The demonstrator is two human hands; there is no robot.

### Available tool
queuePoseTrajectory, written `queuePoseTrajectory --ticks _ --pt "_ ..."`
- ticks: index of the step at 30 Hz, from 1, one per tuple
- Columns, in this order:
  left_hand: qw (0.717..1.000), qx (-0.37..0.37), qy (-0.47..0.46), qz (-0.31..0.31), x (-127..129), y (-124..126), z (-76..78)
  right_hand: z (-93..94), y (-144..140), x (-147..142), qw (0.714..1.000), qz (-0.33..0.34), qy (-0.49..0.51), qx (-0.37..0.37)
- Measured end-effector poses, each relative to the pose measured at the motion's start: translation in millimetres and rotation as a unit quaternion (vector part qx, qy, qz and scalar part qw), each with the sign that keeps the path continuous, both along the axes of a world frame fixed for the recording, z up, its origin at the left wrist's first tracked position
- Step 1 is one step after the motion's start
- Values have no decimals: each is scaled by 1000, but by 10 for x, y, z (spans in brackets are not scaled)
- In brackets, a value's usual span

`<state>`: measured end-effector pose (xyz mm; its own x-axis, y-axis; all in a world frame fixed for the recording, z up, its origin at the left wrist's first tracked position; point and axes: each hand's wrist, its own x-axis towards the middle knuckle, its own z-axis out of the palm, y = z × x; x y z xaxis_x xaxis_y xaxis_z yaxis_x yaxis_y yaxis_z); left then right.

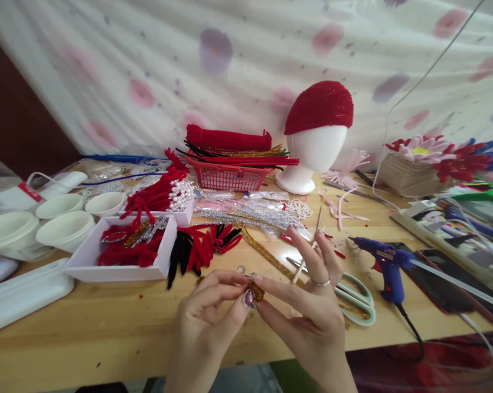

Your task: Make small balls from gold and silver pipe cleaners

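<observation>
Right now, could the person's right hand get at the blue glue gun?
Probably yes: the blue glue gun lies on its right, with little but the scissors, lying low, between them. The right hand would first have to leave the small gold piece it is handling.

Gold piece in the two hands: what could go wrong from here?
The gold piece is small and could slip, since the left hand and right hand only pinch it. The glue gun shows a red light, so it may be hot and could burn the right hand. The scissors lie close to the right hand and might nick it.
</observation>
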<state>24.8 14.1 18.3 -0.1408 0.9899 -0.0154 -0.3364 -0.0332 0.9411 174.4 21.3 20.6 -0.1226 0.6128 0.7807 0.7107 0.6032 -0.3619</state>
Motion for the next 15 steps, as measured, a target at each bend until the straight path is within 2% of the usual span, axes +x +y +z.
queuePoseTrajectory --ticks 3,7,10,15 --pt "997 -56 -27 -49 -37 -3 -30 -42 1 44 999 26 16 -24" --pt "978 -123 -115 -120 -48 -10 -59 -112 -2 90 996 64 32 -50" --pt "973 -130 -150 -121 -27 -29 -45 -128 -17 92 996 67 32 -56" --pt "982 -111 -105 -112 -15 -49 -39 -98 -50 96 996 57 -1 -66"
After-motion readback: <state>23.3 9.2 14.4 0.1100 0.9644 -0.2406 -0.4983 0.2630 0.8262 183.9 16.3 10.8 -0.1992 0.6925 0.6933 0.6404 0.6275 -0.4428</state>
